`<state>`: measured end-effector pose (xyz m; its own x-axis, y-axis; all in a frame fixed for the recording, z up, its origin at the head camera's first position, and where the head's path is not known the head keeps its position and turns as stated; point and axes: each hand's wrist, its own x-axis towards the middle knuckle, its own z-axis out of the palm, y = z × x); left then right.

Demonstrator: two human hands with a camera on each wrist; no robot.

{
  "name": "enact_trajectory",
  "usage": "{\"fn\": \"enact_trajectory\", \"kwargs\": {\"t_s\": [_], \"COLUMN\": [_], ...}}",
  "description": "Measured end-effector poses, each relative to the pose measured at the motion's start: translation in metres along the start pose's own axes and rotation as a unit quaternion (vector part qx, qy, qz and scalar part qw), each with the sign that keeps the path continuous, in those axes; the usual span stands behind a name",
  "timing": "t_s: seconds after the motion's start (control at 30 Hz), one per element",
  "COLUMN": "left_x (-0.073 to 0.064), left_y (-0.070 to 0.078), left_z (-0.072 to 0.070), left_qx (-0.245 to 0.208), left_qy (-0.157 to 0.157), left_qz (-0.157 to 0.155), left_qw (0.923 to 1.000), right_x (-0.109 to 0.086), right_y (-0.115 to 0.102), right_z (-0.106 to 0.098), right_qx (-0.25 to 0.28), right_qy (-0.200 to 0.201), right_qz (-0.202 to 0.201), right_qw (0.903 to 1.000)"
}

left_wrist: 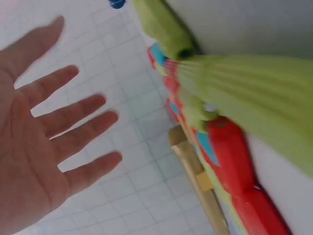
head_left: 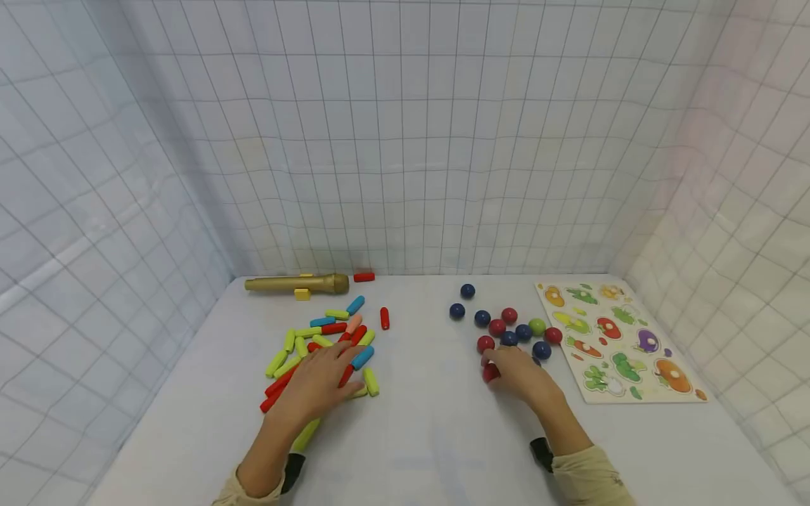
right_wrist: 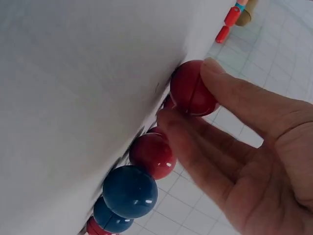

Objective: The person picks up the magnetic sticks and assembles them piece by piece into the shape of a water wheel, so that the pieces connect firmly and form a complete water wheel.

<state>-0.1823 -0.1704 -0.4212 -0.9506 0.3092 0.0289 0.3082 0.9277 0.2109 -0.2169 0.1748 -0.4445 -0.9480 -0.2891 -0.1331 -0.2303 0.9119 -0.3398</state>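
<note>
My right hand [head_left: 520,372] pinches a glossy red ball [right_wrist: 191,88] between thumb and fingers, low over the white table. More red balls [head_left: 486,344], dark blue balls [head_left: 541,350] and a green ball [head_left: 537,326] lie just beyond that hand. On the other side, my left hand [head_left: 321,379] is spread above a loose pile of short coloured sticks, among them green sticks [head_left: 371,381], red sticks [head_left: 384,318] and blue sticks [head_left: 363,358]. In the left wrist view its palm shows bare and its fingers straight. Part of the pile is hidden beneath it.
A gold toy microphone [head_left: 297,284] with yellow supports lies at the back left, near the wall. To the right of the balls is a flat board [head_left: 680,398] with vegetable pictures. Gridded white sheeting [head_left: 430,140] closes off the back and both sides.
</note>
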Motion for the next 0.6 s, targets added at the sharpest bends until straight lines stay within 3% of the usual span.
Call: {"fn": "enact_trajectory", "kwargs": {"t_s": [0.1, 0.23, 0.4, 0.6], "left_x": [0.005, 0.020, 0.033, 0.037], "left_y": [0.011, 0.024, 0.031, 0.029], "left_z": [-0.001, 0.002, 0.008, 0.019], "left_qx": [-0.010, -0.001, 0.023, 0.051], "left_qy": [0.005, -0.025, -0.071, -0.089], "left_qz": [0.033, 0.060, 0.056, 0.048], "left_qw": [0.9994, 0.9979, 0.9956, 0.9936], "right_x": [-0.005, -0.010, -0.011, -0.013], "right_y": [-0.008, -0.025, -0.048, -0.060], "right_z": [0.003, 0.009, 0.018, 0.022], "right_qx": [0.013, 0.015, -0.002, -0.008], "right_qy": [-0.006, -0.013, -0.029, -0.044], "right_qz": [-0.020, -0.076, -0.147, -0.161], "right_qw": [0.9997, 0.9969, 0.9887, 0.9860]}}
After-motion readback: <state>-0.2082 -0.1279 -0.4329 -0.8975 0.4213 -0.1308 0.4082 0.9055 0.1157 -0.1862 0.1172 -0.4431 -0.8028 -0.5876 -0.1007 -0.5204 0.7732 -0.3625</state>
